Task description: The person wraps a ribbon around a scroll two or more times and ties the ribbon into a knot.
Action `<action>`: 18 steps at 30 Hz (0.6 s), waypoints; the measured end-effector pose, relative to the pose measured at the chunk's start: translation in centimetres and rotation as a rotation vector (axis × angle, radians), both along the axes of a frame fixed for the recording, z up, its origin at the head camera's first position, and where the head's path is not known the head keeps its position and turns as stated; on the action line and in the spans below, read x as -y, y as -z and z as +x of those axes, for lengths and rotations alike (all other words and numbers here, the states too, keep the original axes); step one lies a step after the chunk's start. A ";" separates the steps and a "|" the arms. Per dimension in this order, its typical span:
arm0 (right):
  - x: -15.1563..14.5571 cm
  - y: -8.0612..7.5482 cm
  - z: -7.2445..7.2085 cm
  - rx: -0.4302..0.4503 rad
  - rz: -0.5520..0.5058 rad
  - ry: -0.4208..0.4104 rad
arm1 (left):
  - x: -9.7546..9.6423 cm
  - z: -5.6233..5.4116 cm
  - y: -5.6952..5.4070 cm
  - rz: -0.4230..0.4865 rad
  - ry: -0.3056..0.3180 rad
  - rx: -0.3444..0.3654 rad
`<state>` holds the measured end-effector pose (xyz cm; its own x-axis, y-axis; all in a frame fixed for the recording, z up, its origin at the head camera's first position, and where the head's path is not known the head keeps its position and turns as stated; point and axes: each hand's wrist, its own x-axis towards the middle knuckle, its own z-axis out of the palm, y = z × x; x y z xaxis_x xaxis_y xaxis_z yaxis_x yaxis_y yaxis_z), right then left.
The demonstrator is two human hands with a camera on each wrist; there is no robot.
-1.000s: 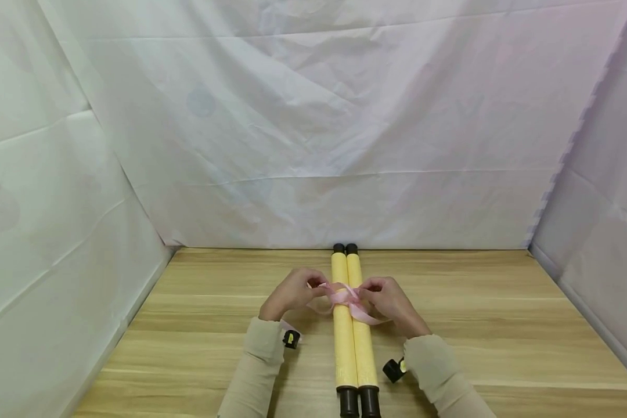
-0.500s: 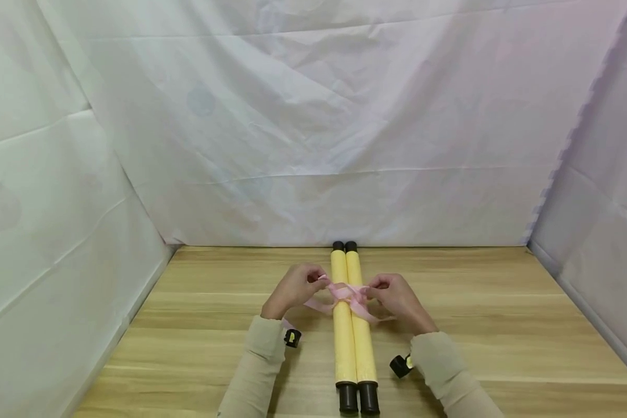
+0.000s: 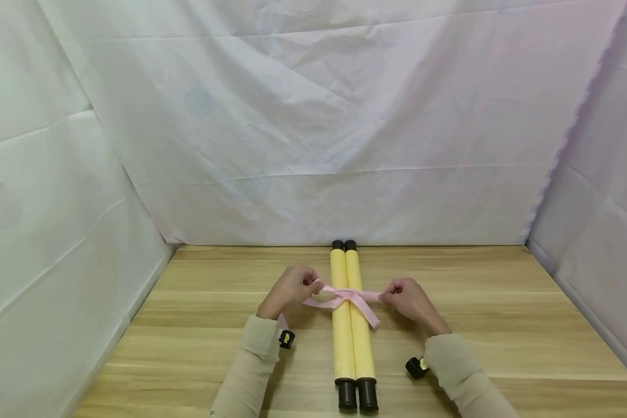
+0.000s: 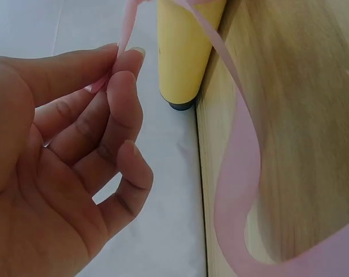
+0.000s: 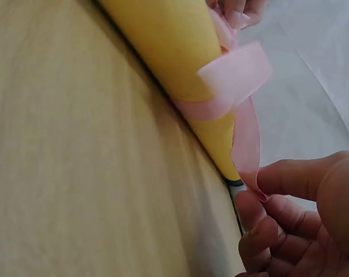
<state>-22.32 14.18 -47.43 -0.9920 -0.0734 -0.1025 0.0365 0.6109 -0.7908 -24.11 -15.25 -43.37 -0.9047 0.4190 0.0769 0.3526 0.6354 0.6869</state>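
Observation:
Two yellow tubes with black end caps, a left tube (image 3: 344, 348) and a right tube (image 3: 364, 348), lie side by side on the wooden table. A pink ribbon (image 3: 351, 295) wraps both of them and crosses on top. On the left, my left hand (image 3: 294, 288) pinches one part of the ribbon between thumb and fingertips. My right hand (image 3: 410, 301) pinches another part, pulled out taut to the right of the tubes. One loose tail slants over the right tube; in the left wrist view a long ribbon strand (image 4: 237, 173) hangs beside the left hand.
White cloth walls (image 3: 345, 116) stand behind and at both sides of the wooden table (image 3: 198, 348). The tubes' far caps reach close to the back cloth. A black wrist camera (image 3: 287, 339) sits at the left cuff, another black camera (image 3: 416, 367) at the right.
My right hand has moved right, away from the tubes, drawing its ribbon part straight. The loops on top have drawn smaller into a knot. My left hand stays nearly in place.

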 end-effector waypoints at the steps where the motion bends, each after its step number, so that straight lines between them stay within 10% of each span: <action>1: -0.1 0.1 0.0 -0.006 0.010 -0.003 | 0.1 0.1 0.0 -0.006 -0.002 0.010; 18: -1.5 0.8 0.6 -0.012 0.094 -0.036 | 0.9 0.4 0.9 -0.062 0.009 0.121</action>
<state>-21.73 15.66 -48.23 -0.9901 -0.0995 -0.0988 0.0042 0.6833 -0.7301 -23.66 -16.14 -44.22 -0.9022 0.4273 -0.0589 0.2751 0.6751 0.6845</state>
